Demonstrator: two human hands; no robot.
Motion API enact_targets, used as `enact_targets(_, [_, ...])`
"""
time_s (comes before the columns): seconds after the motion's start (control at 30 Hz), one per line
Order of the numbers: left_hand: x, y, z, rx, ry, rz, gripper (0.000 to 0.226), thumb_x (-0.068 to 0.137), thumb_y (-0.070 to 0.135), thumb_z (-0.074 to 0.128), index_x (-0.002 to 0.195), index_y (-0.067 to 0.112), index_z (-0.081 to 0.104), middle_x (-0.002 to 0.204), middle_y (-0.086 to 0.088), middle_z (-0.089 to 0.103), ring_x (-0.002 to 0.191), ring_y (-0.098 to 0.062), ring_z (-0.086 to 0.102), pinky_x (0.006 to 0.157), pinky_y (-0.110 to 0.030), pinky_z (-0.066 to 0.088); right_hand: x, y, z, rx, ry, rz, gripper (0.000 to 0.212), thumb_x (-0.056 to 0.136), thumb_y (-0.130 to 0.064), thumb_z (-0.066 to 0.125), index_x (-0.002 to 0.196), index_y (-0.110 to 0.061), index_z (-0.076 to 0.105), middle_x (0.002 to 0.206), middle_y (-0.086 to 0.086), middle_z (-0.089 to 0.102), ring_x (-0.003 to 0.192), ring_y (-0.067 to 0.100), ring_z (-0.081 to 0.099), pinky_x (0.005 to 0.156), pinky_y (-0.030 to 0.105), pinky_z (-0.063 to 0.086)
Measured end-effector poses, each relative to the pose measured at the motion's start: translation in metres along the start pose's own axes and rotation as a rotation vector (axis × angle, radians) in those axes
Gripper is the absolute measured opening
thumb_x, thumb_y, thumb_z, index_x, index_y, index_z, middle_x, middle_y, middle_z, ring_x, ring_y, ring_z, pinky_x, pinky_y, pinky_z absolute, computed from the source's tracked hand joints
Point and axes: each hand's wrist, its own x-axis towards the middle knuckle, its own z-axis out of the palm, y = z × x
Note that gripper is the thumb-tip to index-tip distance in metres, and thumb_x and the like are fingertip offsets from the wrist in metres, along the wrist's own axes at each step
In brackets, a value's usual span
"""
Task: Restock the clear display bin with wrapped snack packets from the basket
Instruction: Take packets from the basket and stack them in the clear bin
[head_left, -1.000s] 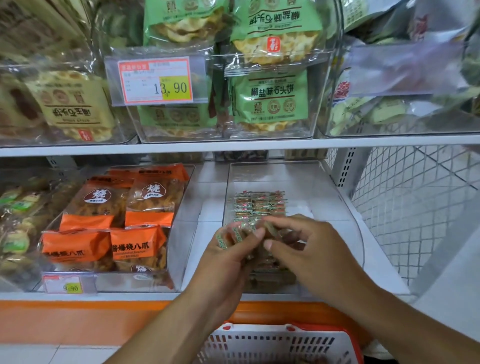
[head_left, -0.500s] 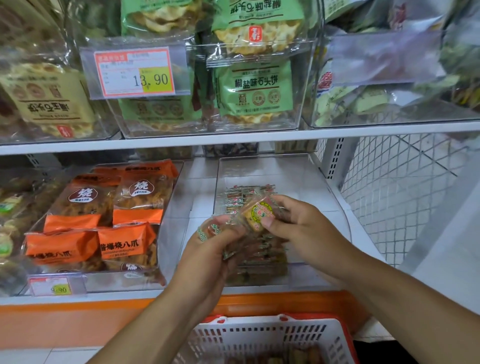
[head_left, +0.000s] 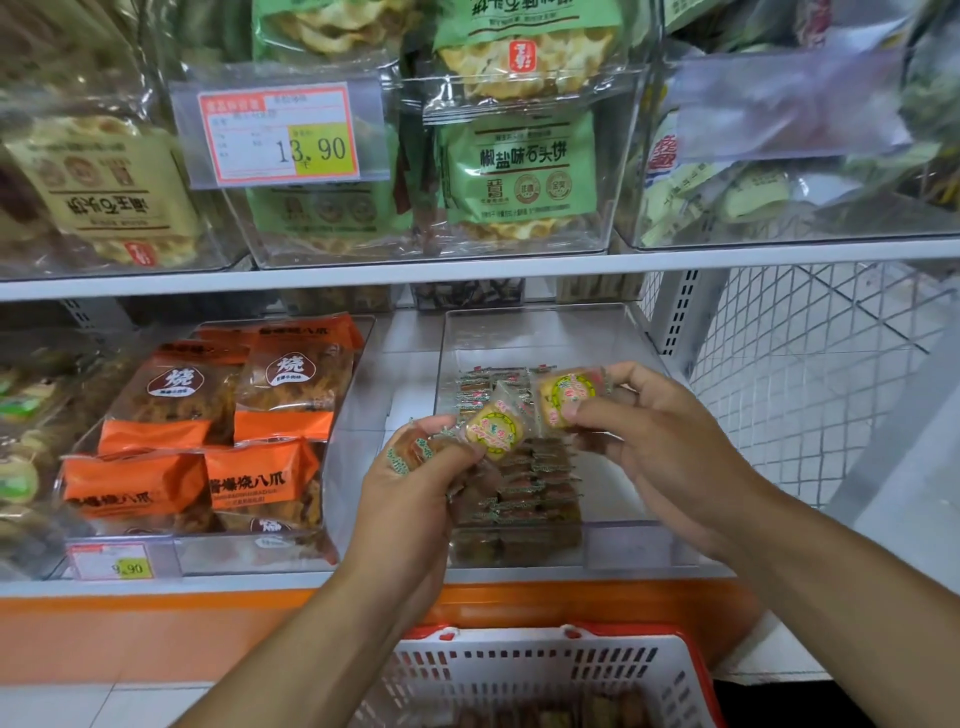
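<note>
The clear display bin (head_left: 631, 551) sits on the lower shelf, with rows of small brown wrapped snack packets (head_left: 524, 499) along its left side. My left hand (head_left: 410, 499) holds a bunch of packets in front of the bin, and one yellow-faced packet (head_left: 493, 428) sticks up from its fingertips. My right hand (head_left: 670, 452) pinches another yellow-faced packet (head_left: 566, 397) just to the right, over the bin. The white basket (head_left: 519, 670) with a red rim stands below my arms, with more packets inside.
A bin of orange snack bags (head_left: 208, 441) stands to the left on the same shelf. The upper shelf edge (head_left: 467, 273) carries clear bins of green and yellow cracker bags. A wire mesh panel (head_left: 810, 384) closes the right side.
My hands have drawn apart and risen slightly. The right hand has taken one yellow-faced packet off the bunch, and a second one now shows at the left fingertips.
</note>
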Motion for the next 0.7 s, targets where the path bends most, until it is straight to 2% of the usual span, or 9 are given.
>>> enact_targets(0.1, [0.001,0.002,0.000,0.023,0.028,-0.011,0.027,0.087,-0.010,0.066,0.103,0.011,0.065,0.081,-0.011,0.077,0.068,-0.018,0.074,0.065,-0.029,0.063,0.000,-0.006,-0.005,-0.001,-0.098,0.036,0.041,0.085,0.005,0.070,0.120,-0.015,0.059,0.094,0.018,0.075,0.078,0.024,0.069,0.073,0.036,0.054])
enact_targets(0.2, [-0.001,0.003,0.001,0.061,0.018,0.011,0.030,0.086,-0.009,0.067,0.090,0.020,0.074,0.086,-0.010,0.078,0.074,-0.019,0.075,0.063,-0.026,0.060,-0.003,-0.006,-0.005,-0.018,-0.166,0.053,0.050,0.089,0.008,0.064,0.128,-0.024,0.063,0.098,0.014,0.073,0.078,0.025,0.070,0.077,0.034,0.060])
enact_targets(0.27, [-0.002,0.002,0.002,0.068,0.006,0.020,0.037,0.086,-0.008,0.068,0.080,0.027,0.077,0.089,-0.009,0.078,0.078,-0.019,0.076,0.064,-0.026,0.060,-0.004,-0.006,-0.004,-0.031,-0.141,0.030,0.043,0.090,0.006,0.064,0.121,-0.024,0.069,0.101,0.012,0.074,0.083,0.027,0.071,0.084,0.039,0.060])
enact_targets(0.37, [-0.003,0.001,0.003,0.058,0.010,0.010,0.029,0.085,-0.007,0.069,0.093,0.021,0.073,0.093,-0.011,0.078,0.081,-0.021,0.076,0.065,-0.026,0.060,-0.003,-0.005,0.000,-0.041,-0.035,0.023,0.022,0.086,0.002,0.071,0.103,-0.011,0.067,0.096,0.017,0.076,0.085,0.029,0.067,0.085,0.044,0.049])
enact_targets(0.43, [-0.004,0.000,0.003,0.057,0.006,0.009,0.028,0.084,-0.006,0.071,0.099,0.018,0.069,0.095,-0.013,0.078,0.082,-0.022,0.076,0.067,-0.027,0.060,-0.002,-0.003,0.004,0.015,-0.009,0.093,0.019,0.083,0.002,0.072,0.096,-0.008,0.062,0.095,0.018,0.075,0.089,0.033,0.064,0.084,0.042,0.045])
enact_targets(0.5, [-0.004,-0.002,0.004,0.066,-0.005,0.024,0.030,0.079,-0.003,0.077,0.095,0.022,0.072,0.095,-0.013,0.077,0.080,-0.022,0.075,0.069,-0.029,0.061,-0.003,-0.001,0.008,0.136,-0.041,0.191,0.025,0.082,0.003,0.072,0.103,-0.004,0.060,0.104,0.024,0.072,0.090,0.036,0.069,0.078,0.037,0.056])
enact_targets(0.57, [-0.004,-0.003,0.005,0.081,-0.024,0.047,0.029,0.069,0.005,0.079,0.086,0.028,0.075,0.093,-0.012,0.076,0.079,-0.023,0.074,0.070,-0.030,0.061,-0.004,-0.001,0.009,0.236,-0.084,0.260,0.039,0.082,0.005,0.069,0.118,-0.001,0.057,0.111,0.025,0.072,0.092,0.034,0.075,0.069,0.034,0.062])
enact_targets(0.6, [-0.004,-0.004,0.005,0.088,-0.040,0.061,0.029,0.066,0.009,0.081,0.085,0.029,0.075,0.093,-0.012,0.076,0.081,-0.023,0.074,0.070,-0.030,0.061,-0.005,0.000,0.009,0.251,-0.107,0.286,0.041,0.085,0.005,0.067,0.124,-0.002,0.057,0.114,0.025,0.071,0.096,0.034,0.075,0.070,0.035,0.063])
enact_targets(0.7, [-0.005,-0.008,0.005,0.129,-0.079,0.102,0.035,0.057,0.021,0.087,0.088,0.032,0.074,0.094,-0.010,0.077,0.087,-0.026,0.075,0.075,-0.033,0.061,-0.008,0.005,0.013,0.177,-0.166,0.352,0.031,0.097,-0.002,0.058,0.128,-0.007,0.061,0.115,0.021,0.073,0.106,0.035,0.072,0.082,0.044,0.063])
